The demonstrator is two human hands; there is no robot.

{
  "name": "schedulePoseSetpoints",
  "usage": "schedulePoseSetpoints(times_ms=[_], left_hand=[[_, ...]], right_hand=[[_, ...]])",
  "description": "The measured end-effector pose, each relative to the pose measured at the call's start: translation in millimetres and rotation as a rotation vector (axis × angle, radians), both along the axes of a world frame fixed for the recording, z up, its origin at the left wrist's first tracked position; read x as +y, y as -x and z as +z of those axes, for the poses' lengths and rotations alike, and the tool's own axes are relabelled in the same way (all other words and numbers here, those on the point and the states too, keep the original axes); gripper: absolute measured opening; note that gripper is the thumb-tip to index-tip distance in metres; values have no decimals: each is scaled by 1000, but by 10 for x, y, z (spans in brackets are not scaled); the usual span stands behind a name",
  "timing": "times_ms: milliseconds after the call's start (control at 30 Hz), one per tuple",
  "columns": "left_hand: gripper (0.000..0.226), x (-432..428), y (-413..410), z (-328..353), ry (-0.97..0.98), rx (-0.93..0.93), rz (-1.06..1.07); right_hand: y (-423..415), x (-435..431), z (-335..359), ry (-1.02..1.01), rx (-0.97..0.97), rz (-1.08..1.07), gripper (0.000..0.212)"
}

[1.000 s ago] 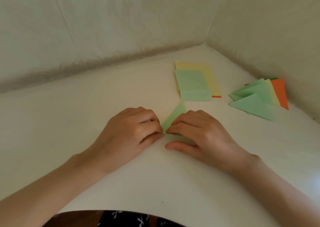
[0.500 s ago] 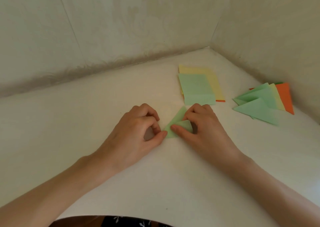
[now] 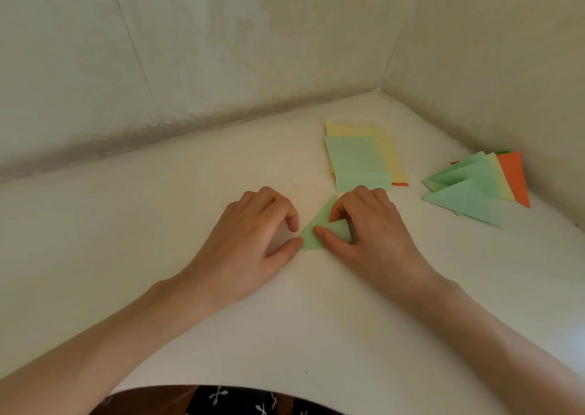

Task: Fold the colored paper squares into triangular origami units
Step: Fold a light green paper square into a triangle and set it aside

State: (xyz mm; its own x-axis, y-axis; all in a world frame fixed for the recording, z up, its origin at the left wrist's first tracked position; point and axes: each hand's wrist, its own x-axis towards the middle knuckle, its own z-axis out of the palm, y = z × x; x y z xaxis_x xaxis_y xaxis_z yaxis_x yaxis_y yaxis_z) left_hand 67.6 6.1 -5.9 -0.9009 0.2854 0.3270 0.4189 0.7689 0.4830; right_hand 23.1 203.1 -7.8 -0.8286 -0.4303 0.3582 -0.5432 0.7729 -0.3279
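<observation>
Our green paper [image 3: 308, 240] lies on the counter [image 3: 190, 199] between our hands, just in front of the unfolded squares [image 3: 357, 161]. A second ago both hands pressed it flat. Now our right hand [image 3: 376, 234] pinches a raised flap and turns it over, while our left hand [image 3: 253, 240], fingers loosely curled, pins the near corner with its thumb. We judge a new fold has begun, and the crease is not yet pressed.
</observation>
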Motion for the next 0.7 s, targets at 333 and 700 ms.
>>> schedulePoseSetpoints(times_ms=[333,700], left_hand=[[40,-137,-215,66,353,115,-212],[44,-130,-298,19,382,114,-157]], right_hand=[[-226,260,247,-127,177,186,34],[-375,320,169,-344,229,188,44]])
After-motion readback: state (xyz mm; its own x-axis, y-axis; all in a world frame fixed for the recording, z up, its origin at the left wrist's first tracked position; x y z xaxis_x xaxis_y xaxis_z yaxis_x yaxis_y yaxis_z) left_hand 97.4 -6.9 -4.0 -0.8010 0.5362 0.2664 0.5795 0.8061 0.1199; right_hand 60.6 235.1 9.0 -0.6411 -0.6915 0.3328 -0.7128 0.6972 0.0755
